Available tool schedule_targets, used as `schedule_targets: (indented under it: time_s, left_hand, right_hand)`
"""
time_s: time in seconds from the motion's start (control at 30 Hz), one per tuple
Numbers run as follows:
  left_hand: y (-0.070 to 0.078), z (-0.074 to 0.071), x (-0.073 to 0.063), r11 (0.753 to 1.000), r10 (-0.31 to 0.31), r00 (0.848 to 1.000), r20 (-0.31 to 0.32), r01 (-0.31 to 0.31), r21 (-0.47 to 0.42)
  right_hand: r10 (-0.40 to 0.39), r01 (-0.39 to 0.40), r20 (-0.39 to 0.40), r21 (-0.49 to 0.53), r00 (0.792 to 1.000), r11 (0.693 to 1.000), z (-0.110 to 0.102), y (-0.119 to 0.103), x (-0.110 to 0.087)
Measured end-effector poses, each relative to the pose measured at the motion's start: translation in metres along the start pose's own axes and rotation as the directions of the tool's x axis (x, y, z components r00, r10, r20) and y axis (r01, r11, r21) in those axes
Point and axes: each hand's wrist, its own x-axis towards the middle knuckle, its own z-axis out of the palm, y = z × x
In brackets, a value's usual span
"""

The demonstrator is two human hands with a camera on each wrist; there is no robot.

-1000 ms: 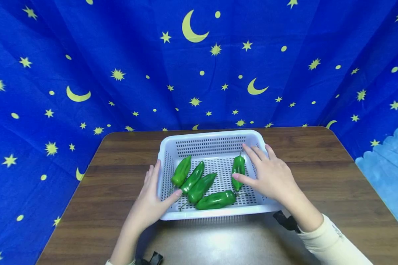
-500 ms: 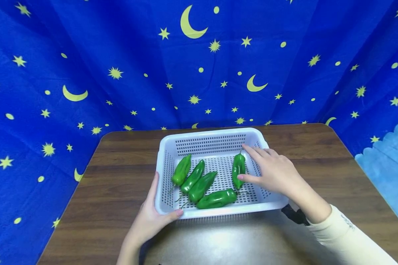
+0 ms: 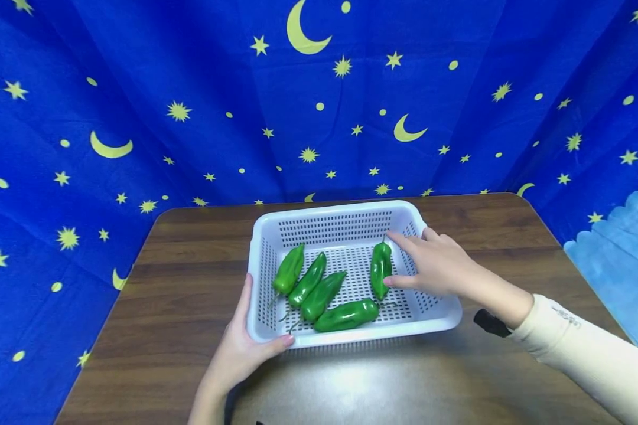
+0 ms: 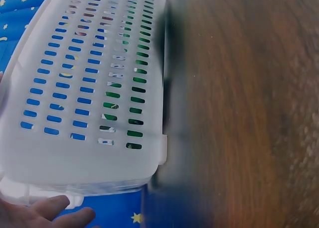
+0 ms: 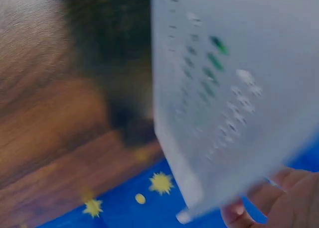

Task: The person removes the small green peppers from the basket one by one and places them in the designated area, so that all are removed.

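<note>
A white perforated plastic basket (image 3: 329,340) stands on the wooden table with several green peppers in it. My left hand (image 3: 239,348) grips its front-left corner in the head view, thumb on the front rim and index finger along the outer left wall. Over the right wall reaches my right hand (image 3: 441,265), fingers spread and extended. Its thumb tip overlaps the rightmost pepper (image 3: 380,270), and its index finger reaches toward that pepper's stem; contact is unclear. Toward the left and front lie a light green pepper (image 3: 289,270) and a darker pepper (image 3: 345,315).
A brown wooden table (image 3: 191,283) spreads around the basket. Blue cloth (image 3: 218,77) with yellow stars and moons hangs behind and at both sides. Pale blue fabric (image 3: 622,254) is at the right. The right wrist view is blurred.
My left thumb has moved from above the peppers onto the front rim, and the left fingers have shifted down the wall. My right hand has drawn slightly right. The camera has tilted slightly.
</note>
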Motion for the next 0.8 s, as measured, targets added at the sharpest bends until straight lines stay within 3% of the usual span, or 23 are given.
schedule_targets:
  time_s: [0.37, 0.8]
  left_hand:
    - [0.001, -0.001, 0.0, 1.0, -0.002, 1.0, 0.011, 0.002, -0.011]
    - [-0.001, -0.001, 0.001, 1.0, -0.001, 1.0, 0.021, 0.002, -0.027]
  right_hand:
    - [-0.052, 0.056, 0.054, -0.071, 0.997, 0.996, 0.036, -0.003, 0.03]
    - [-0.016, 0.039, 0.189, -0.118, 0.982, 0.992, 0.044, -0.008, 0.043]
